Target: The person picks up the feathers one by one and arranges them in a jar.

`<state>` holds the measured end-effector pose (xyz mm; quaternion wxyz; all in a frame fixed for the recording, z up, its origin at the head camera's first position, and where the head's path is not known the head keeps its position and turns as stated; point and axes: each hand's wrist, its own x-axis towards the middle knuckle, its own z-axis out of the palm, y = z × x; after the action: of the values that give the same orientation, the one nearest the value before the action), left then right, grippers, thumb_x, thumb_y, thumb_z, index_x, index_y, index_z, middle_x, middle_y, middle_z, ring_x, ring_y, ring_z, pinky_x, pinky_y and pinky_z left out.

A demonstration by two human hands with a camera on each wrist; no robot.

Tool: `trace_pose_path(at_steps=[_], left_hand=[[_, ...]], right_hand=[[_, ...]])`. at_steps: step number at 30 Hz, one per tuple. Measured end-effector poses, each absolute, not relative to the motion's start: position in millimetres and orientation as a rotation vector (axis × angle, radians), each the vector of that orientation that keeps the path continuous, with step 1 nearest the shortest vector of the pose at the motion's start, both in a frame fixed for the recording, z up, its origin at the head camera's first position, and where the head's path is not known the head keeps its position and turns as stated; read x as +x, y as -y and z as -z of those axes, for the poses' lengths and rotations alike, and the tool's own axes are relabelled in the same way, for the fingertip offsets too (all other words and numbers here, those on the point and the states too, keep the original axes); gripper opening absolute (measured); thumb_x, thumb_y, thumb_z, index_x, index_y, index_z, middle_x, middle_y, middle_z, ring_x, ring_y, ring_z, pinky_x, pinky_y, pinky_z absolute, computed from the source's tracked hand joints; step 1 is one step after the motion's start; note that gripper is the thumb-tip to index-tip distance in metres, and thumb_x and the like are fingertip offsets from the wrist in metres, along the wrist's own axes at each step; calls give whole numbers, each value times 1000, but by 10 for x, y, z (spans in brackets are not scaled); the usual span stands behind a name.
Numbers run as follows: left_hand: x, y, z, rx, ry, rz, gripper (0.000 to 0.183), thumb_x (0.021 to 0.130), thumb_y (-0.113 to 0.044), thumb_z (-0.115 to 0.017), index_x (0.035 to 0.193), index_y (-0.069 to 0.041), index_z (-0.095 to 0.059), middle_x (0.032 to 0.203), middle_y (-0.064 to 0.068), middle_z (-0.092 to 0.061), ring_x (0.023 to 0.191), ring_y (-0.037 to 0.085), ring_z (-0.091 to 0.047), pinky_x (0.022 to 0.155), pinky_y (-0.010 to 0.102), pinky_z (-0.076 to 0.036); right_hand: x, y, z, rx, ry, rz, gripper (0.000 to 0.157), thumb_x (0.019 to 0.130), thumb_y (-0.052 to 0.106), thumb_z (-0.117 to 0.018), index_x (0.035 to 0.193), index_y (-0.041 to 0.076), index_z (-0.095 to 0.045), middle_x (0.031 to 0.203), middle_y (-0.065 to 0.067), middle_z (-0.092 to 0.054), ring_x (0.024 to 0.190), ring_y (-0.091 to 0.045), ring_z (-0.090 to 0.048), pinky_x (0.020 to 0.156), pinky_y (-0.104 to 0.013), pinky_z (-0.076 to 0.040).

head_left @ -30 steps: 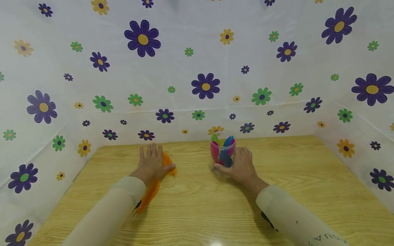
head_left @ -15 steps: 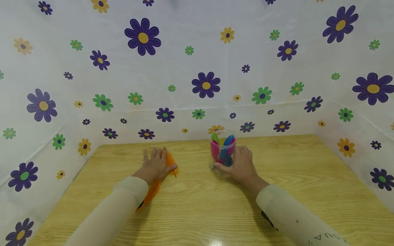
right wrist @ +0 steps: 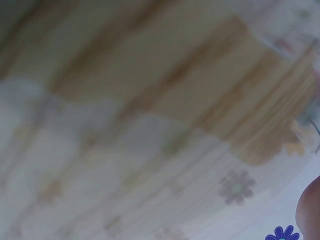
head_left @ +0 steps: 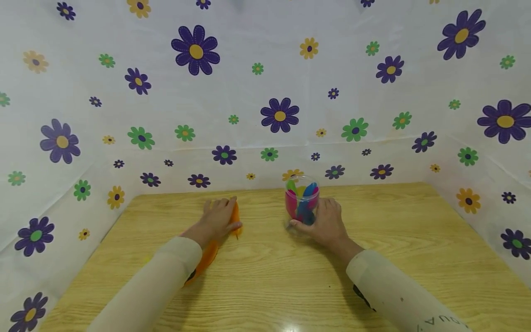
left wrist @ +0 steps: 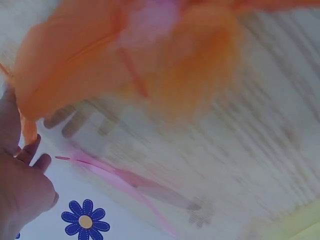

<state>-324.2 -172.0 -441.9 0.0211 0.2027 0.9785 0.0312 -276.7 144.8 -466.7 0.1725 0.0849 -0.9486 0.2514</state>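
In the head view my left hand (head_left: pixel 215 223) is on the table's left half, fingers bent over an orange feather (head_left: pixel 236 219). The left wrist view shows the orange feather (left wrist: pixel 65 65) between thumb and fingers. More orange (head_left: pixel 207 258) lies under the wrist; whether it is a separate feather is hidden. Close to the fingers in that wrist view is a pink feather (left wrist: pixel 115 175). My right hand (head_left: pixel 327 226) grips a clear plastic cup (head_left: pixel 303 197) from its right side. Pink, green, yellow and blue feathers (head_left: pixel 306 207) stand inside. The right wrist view barely catches the hand.
The wooden table (head_left: pixel 274 281) ends at a white flowered cloth (head_left: pixel 232 92), which rises at the back and both sides. A bit of yellow (head_left: pixel 147 259) peeks out beside the left sleeve, its kind unclear.
My left hand has shifted slightly right, and its spread fingers have bent and drawn in around the orange feather. The right hand and the cup stay in place.
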Motion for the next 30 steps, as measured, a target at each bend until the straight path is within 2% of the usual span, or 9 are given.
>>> trace_pose_path(at_steps=[4,9,13,16,20,22,27,30], left_hand=[[-3245,1656,4375,614,-2979,-225,78,97,-33,-65,156,-2,-24,149,28,-41,138,47,-37,113,65,-24],[-3262,1613,4373,667,-2931,-420,76,94,-14,-69,154,2,-25,147,33,-42,134,47,-43,113,58,-33],[-3278,1595,4389,687,-2907,-570,82,89,-3,-73,154,1,-24,133,30,-56,121,43,-57,106,52,-44],[-3291,1585,4394,576,-2884,-701,90,84,0,-75,156,-2,-20,119,23,-66,108,36,-64,100,49,-49],[-3304,1576,4360,321,-2819,-924,92,80,3,-78,154,1,-24,108,17,-67,96,27,-63,95,43,-52],[-3304,1564,4332,191,-2748,-1071,86,79,6,-77,151,4,-29,110,20,-67,94,27,-66,94,41,-53],[-3281,1548,4282,3,-2510,-1380,54,87,7,-70,136,12,-48,112,25,-71,91,28,-74,88,37,-57],[-3260,1550,4253,-31,-2217,-1629,47,94,9,-58,138,17,-43,118,30,-67,99,31,-73,92,39,-55]], right_hand=[[-2768,-1457,4686,242,2692,-711,91,76,66,-74,133,-1,-47,118,-16,-60,114,-33,-50,107,-52,-31],[-2769,-1464,4695,266,2666,-723,91,76,65,-75,132,-1,-47,116,-16,-60,113,-34,-50,106,-53,-32],[-2768,-1465,4694,276,2660,-722,91,76,65,-75,132,-1,-48,115,-16,-61,113,-34,-50,105,-54,-32],[-2772,-1463,4694,280,2654,-722,92,75,66,-75,132,-1,-48,115,-15,-62,112,-33,-50,104,-53,-33],[-2779,-1464,4696,284,2640,-727,91,75,65,-75,132,0,-49,115,-15,-62,110,-33,-51,103,-53,-33],[-2777,-1465,4694,282,2641,-725,91,75,65,-75,132,-1,-49,114,-15,-62,110,-33,-51,103,-53,-33],[-2769,-1463,4685,280,2646,-720,91,75,65,-75,132,-1,-48,115,-16,-62,111,-33,-50,104,-53,-33],[-2771,-1461,4686,282,2640,-720,92,75,65,-75,132,-1,-48,115,-16,-62,111,-33,-51,104,-53,-34]])
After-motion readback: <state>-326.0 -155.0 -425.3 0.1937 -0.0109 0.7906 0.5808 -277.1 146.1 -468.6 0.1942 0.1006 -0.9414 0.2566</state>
